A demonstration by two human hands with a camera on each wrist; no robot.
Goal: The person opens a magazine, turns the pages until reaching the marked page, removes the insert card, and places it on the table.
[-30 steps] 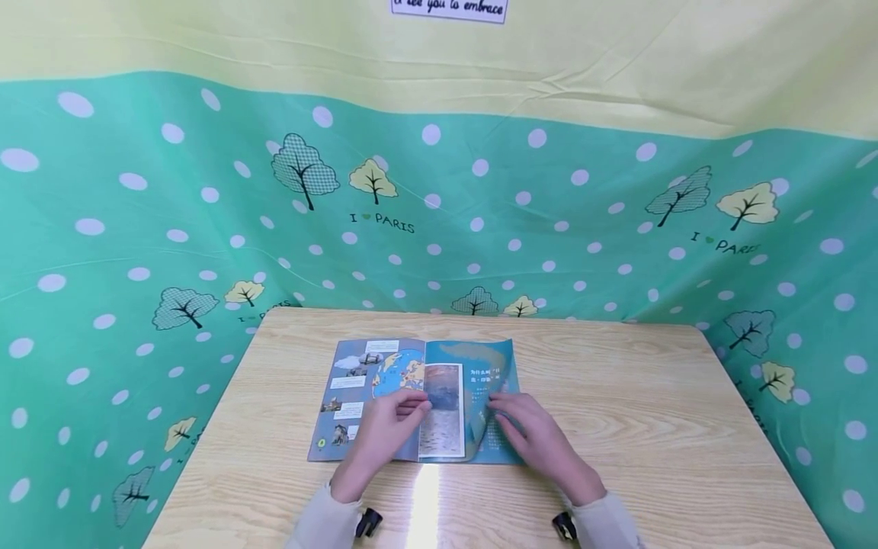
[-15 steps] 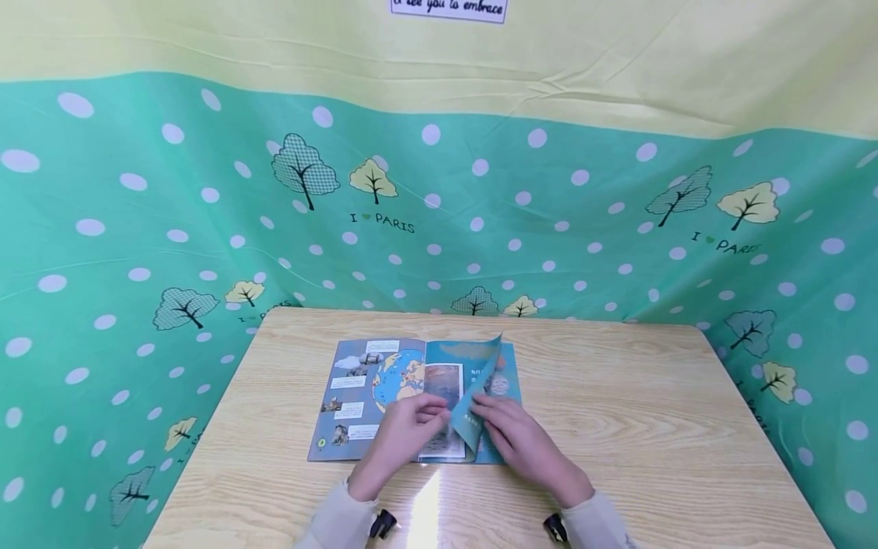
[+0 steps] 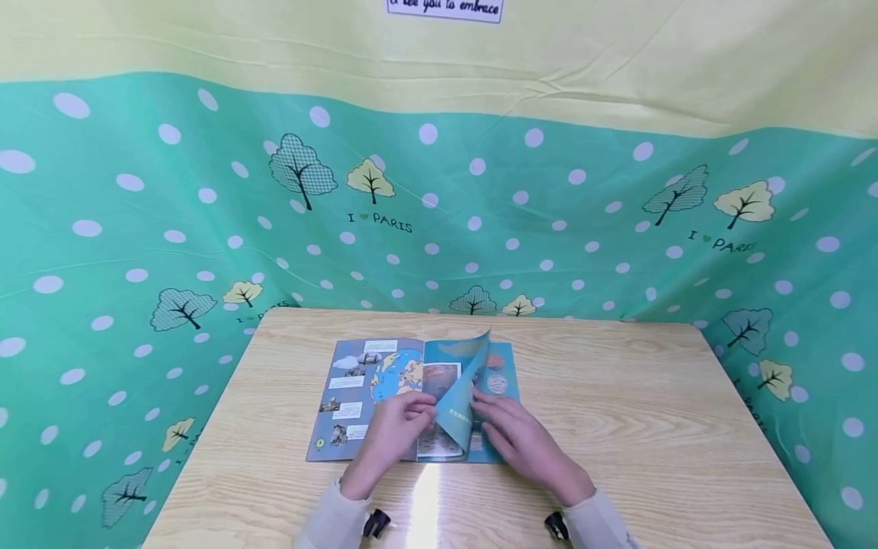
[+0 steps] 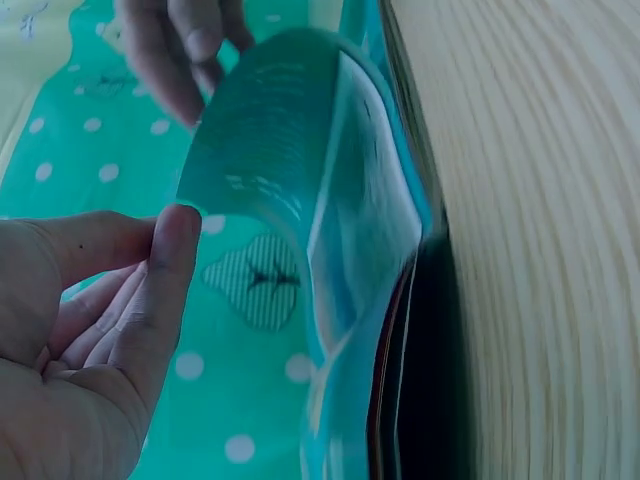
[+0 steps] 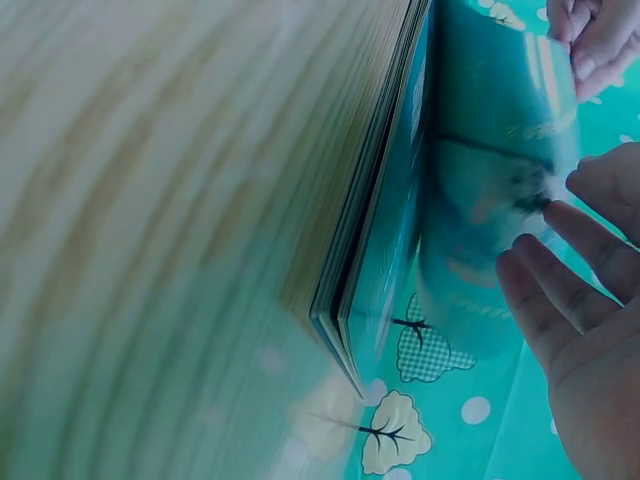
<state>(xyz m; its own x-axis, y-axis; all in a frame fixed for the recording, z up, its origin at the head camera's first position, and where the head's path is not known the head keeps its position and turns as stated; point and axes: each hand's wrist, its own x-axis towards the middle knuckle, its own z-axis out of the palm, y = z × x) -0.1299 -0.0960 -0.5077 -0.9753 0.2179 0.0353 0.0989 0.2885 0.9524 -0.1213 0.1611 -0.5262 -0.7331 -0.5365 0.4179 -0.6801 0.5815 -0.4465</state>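
An open picture book (image 3: 341, 408) lies on the wooden table, a globe printed on its grey left page. One teal page (image 3: 458, 404) of its right half is raised and curls toward the left. My left hand (image 3: 392, 428) pinches that page's corner between thumb and index finger, as the left wrist view shows. Behind the curled page is my right hand (image 3: 524, 441), its fingers extended and touching or very near the sheet. In the right wrist view those fingers (image 5: 560, 290) are spread, without gripping. A framed painting picture (image 3: 439, 374) is partly covered by the curl.
The light wooden table (image 3: 617, 396) extends around the book on all sides. A green dotted cloth (image 3: 425, 259) with printed trees hangs behind and beside it. Black straps (image 3: 376, 524) show at both sleeves. A bright reflection crosses the table in front.
The page was slightly bent near the right side; it is now lifted and curled leftward. My left hand reached right, took its corner and drew back left. My right hand moved slightly left.
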